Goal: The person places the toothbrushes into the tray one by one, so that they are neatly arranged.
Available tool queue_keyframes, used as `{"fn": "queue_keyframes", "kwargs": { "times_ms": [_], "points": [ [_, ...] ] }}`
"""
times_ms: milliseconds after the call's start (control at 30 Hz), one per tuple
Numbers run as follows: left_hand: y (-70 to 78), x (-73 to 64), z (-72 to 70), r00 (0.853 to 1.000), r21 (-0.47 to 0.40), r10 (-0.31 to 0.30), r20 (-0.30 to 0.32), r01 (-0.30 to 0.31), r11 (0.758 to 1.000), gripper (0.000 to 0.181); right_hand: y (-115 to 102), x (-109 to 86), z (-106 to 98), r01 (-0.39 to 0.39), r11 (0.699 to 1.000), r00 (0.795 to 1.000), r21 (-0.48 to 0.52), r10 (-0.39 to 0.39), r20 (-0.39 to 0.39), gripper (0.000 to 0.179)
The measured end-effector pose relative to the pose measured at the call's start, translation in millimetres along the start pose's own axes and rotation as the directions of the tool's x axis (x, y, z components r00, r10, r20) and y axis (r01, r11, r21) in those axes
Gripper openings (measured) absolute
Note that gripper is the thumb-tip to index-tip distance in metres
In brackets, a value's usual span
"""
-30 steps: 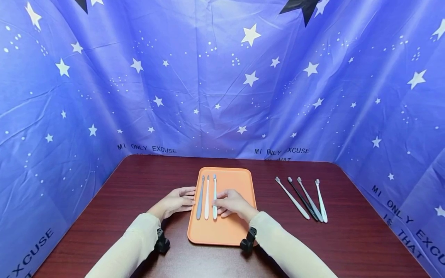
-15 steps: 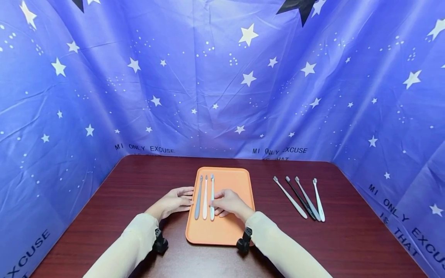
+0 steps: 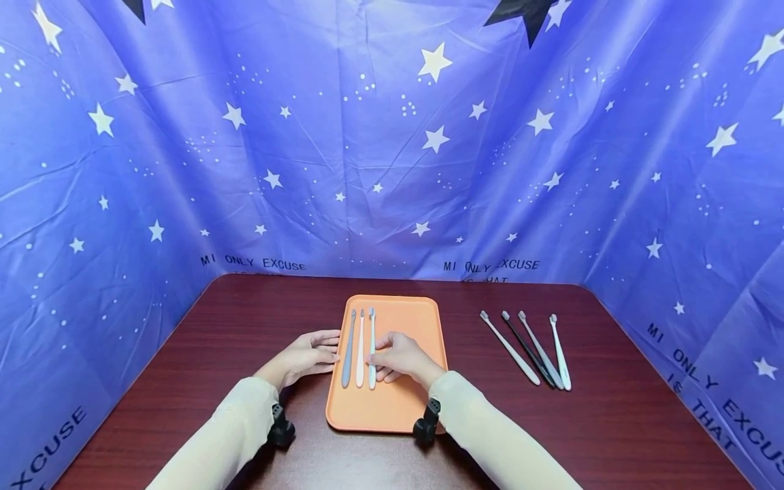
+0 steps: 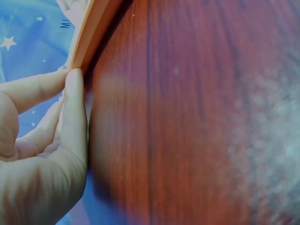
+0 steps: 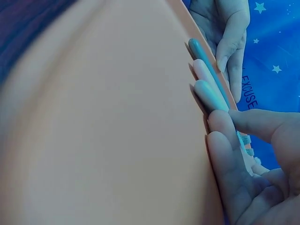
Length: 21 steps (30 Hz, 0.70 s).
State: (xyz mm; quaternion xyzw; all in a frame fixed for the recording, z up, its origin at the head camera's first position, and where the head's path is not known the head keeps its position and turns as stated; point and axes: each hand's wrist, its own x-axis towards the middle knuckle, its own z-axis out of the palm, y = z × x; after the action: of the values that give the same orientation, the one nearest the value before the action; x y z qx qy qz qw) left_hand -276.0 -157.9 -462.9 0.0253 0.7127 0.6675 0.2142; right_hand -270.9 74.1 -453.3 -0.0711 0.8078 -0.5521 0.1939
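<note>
The right hand [image 3: 401, 358] pinched the pale blue toothbrush [image 3: 372, 333] between thumb and fingers, the handle lying just left of it, low mid-frame. The long axis ran nearly up and down the frame, head uppermost. Farther left on the orange tray [image 3: 398, 412] lay the white toothbrush [image 3: 360, 350], then the grey toothbrush [image 3: 348, 357]. The left hand [image 3: 303, 354], less near, touched the tray's left rim with straight fingers.

Comprises three toothbrushes [image 3: 360, 361] on one orange tray [image 3: 392, 412] and four toothbrushes [image 3: 549, 367] on one counter [image 3: 612, 422]; totals seven toothbrushes. Includes one set of left fingers [image 3: 324, 356], one set of right fingers [image 3: 381, 358], two light sleeves [image 3: 220, 432] and two black wrist cameras [image 3: 282, 430].
</note>
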Motion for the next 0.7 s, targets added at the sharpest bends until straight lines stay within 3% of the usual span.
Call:
{"fn": "queue_keyframes", "kwargs": {
  "times_ms": [700],
  "points": [
    [-1.8, 0.9, 0.3, 1.0, -0.011, 0.011, -0.013, -0.011, 1.0, 0.063, -1.6, 0.7, -1.6, -0.018, 1.0, 1.0, -0.006, 0.019, 0.011, 0.04]
  ]
}}
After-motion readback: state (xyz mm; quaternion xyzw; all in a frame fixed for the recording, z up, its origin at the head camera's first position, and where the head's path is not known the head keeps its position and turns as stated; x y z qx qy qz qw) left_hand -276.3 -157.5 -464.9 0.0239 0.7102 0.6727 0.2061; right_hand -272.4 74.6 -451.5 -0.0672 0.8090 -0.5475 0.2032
